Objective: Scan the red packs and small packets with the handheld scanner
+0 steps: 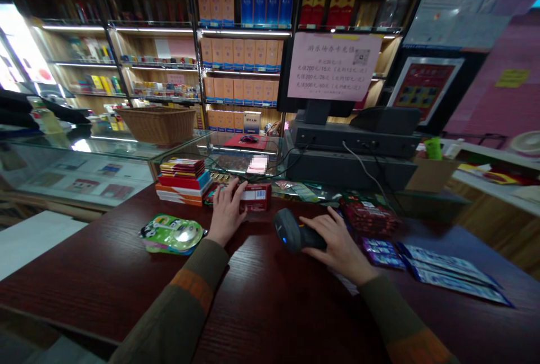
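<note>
My left hand [228,209] has its fingers over the left end of a small red box [258,197], gripping it. The box stands on the dark wooden counter, a white barcode label facing me. In my right hand [337,240] is a black barcode scanner [290,231], with a blue light showing and its head turned left. The scanner is held a short way to the right of the box and nearer to me, apart from it. Beside my left hand is a stack of red, white and orange boxes [183,184]. A green blister pack [175,233] lies nearer to me.
On the right lie dark red packets [367,215], purple packets [383,252] and long blue sachets [455,274]. Behind the counter's edge stand a monitor with a pink notice [335,66] and a black cash drawer [350,167]. A wicker basket [156,125] sits on the glass case.
</note>
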A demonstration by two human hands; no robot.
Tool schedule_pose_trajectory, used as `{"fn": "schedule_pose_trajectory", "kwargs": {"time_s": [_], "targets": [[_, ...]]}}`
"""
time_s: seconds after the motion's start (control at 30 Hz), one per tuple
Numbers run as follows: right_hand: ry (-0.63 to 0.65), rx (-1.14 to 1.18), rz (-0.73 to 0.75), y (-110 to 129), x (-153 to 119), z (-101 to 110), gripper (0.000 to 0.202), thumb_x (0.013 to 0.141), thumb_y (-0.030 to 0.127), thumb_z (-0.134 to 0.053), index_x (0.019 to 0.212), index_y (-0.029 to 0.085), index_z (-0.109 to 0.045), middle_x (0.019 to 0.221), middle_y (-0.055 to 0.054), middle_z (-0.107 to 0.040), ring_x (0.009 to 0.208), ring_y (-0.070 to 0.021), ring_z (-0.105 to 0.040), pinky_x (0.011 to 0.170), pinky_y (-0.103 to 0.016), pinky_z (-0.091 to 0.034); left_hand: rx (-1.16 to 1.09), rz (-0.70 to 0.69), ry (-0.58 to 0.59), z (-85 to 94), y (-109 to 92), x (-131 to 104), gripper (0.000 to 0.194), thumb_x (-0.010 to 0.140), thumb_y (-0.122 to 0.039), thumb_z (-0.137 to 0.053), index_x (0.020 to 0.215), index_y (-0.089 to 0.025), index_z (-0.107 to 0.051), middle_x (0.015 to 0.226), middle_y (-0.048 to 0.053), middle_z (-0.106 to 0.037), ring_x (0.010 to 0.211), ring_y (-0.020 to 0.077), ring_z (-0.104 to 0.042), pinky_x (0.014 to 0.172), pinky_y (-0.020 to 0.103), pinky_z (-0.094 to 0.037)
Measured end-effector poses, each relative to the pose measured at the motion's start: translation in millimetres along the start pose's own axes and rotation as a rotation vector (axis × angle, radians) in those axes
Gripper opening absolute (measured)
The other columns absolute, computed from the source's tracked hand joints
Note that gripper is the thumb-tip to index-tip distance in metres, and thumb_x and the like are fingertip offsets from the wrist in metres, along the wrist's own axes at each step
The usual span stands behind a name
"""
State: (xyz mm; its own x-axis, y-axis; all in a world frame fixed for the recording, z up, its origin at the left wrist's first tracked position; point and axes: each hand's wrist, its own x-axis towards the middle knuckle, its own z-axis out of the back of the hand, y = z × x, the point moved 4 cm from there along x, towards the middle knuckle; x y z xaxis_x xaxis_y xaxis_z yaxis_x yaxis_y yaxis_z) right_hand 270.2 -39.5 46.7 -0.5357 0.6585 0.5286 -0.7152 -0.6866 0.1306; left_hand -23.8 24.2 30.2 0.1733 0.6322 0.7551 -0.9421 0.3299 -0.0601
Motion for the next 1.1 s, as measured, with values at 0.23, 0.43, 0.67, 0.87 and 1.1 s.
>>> {"fn": "schedule_pose_trajectory", "kwargs": {"time_s": [0.23, 0.43, 0.67, 0.87, 1.1], "targets": [[0.014, 0.030, 0.015, 11, 3, 3, 0.046, 0.084, 0.039, -0.072, 0.127, 0.026, -0.061, 0.110, -0.007, -0.070, 0.106, -0.0258, -0.065, 0.120, -0.062, -0.021, -0.014, -0.010, 0.000, 1.6, -2, 0, 0.078, 0.080, -0.016, -0.065, 0.152, -0.023, -0.037, 0.155, 0.014, -0.042, 0.143, 0.0297, -0.040, 0.124, 0.053, -0.020], [0.028, 0.048, 0.006, 14, 4, 4, 0.044, 0.084, 0.040, -0.072, 0.125, 0.026, -0.062, 0.108, -0.007, -0.070, 0.106, -0.0260, -0.065, 0.120, -0.063, -0.021, -0.021, -0.012, -0.003, 1.2, -2, 1, 0.077, 0.081, -0.016, -0.063, 0.152, -0.025, -0.036, 0.155, 0.014, -0.043, 0.143, 0.0296, -0.041, 0.124, 0.054, -0.019], [0.035, 0.056, 0.005, 15, 4, 4, 0.041, 0.085, 0.040, -0.072, 0.122, 0.026, -0.063, 0.107, -0.007, -0.070, 0.104, -0.0256, -0.065, 0.120, -0.063, -0.019, -0.018, -0.007, 0.004, 0.0, -2, 0, 0.076, 0.080, -0.016, -0.064, 0.152, -0.024, -0.038, 0.156, 0.014, -0.042, 0.143, 0.0298, -0.042, 0.125, 0.054, -0.018], [0.013, 0.036, 0.006, 15, 4, 4, 0.040, 0.084, 0.040, -0.072, 0.120, 0.027, -0.064, 0.107, -0.006, -0.070, 0.104, -0.0256, -0.065, 0.120, -0.062, -0.022, -0.001, -0.004, 0.012, -0.3, -3, 0, 0.076, 0.080, -0.015, -0.063, 0.151, -0.023, -0.038, 0.157, 0.015, -0.041, 0.144, 0.0299, -0.040, 0.124, 0.054, -0.019], [0.024, 0.071, -0.021, 10, 3, 0, 0.054, 0.084, 0.040, -0.074, 0.134, 0.027, -0.056, 0.109, -0.007, -0.069, 0.107, -0.0259, -0.064, 0.121, -0.062, -0.020, -0.021, -0.007, -0.012, 1.7, -3, 0, 0.077, 0.080, -0.014, -0.063, 0.152, -0.024, -0.037, 0.155, 0.014, -0.042, 0.143, 0.0294, -0.041, 0.124, 0.054, -0.019]]}}
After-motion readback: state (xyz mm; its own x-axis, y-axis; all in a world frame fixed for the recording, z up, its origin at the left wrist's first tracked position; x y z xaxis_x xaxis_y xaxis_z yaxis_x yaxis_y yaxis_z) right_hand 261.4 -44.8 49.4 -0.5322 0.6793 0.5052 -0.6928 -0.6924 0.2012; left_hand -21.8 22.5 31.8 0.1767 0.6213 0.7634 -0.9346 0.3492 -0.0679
